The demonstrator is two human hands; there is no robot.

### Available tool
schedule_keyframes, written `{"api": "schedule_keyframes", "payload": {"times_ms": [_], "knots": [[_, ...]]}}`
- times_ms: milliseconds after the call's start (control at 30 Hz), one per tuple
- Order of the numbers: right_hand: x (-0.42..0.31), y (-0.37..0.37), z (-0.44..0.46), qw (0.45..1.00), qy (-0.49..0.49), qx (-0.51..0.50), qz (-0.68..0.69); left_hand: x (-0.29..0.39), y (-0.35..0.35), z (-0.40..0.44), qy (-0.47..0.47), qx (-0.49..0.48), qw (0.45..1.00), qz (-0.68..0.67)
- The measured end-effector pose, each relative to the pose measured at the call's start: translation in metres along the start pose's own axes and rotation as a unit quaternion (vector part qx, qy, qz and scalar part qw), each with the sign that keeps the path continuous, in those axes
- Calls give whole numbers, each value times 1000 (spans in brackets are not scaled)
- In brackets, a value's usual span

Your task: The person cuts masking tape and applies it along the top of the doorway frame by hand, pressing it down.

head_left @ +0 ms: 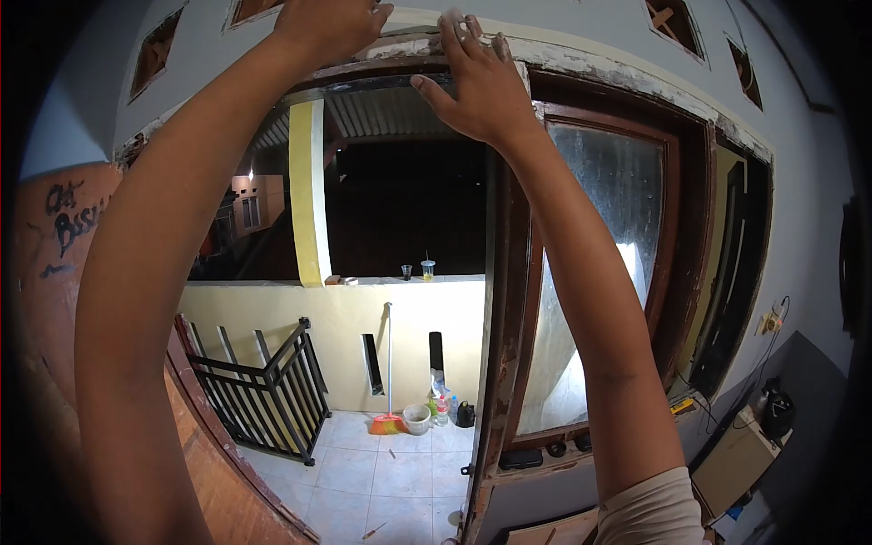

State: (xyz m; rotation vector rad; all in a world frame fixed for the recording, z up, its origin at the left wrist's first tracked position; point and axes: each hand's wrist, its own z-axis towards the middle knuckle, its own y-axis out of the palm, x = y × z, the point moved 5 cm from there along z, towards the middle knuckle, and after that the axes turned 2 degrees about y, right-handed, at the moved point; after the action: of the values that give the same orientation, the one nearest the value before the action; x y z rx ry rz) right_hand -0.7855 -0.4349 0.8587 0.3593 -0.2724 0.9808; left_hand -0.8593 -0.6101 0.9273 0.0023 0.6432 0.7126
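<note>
Both arms are raised towards the top of a door frame (413, 50) with chipped, whitish patches along its upper edge. My left hand (329, 25) is by the wall above the frame, partly cut off by the top of the view. Its fingers are curled closed, and whatever they hold, if anything, is hidden. Against the upper beam, my right hand (486, 82) has its fingers stretched out and the thumb apart. Pale residue marks those fingertips, and a small whitish blur shows beside them. I cannot tell how firmly this hand touches the beam.
Beyond the doorway stand a black metal gate (263, 391), a broom (389, 422), a pail (417, 419) and bottles (442, 413). Cups (428, 270) sit on the low wall. A glazed window (599, 272) is at right. The wooden door (227, 481) is at lower left.
</note>
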Motion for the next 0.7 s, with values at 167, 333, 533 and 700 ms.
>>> {"api": "schedule_keyframes", "payload": {"times_ms": [167, 333, 533, 700], "knots": [[2, 1, 0, 1000, 9, 11, 3, -1, 6, 3, -50, -56, 997, 17], [28, -9, -4, 998, 51, 12, -46, 4, 11, -2, -41, -49, 997, 44], [64, -18, -22, 995, 86, 18, -46, 1, 16, -2, -64, -5, 997, 31], [68, -26, -25, 995, 83, 9, -58, 9, -8, -8, -61, 1, 998, 16]]}}
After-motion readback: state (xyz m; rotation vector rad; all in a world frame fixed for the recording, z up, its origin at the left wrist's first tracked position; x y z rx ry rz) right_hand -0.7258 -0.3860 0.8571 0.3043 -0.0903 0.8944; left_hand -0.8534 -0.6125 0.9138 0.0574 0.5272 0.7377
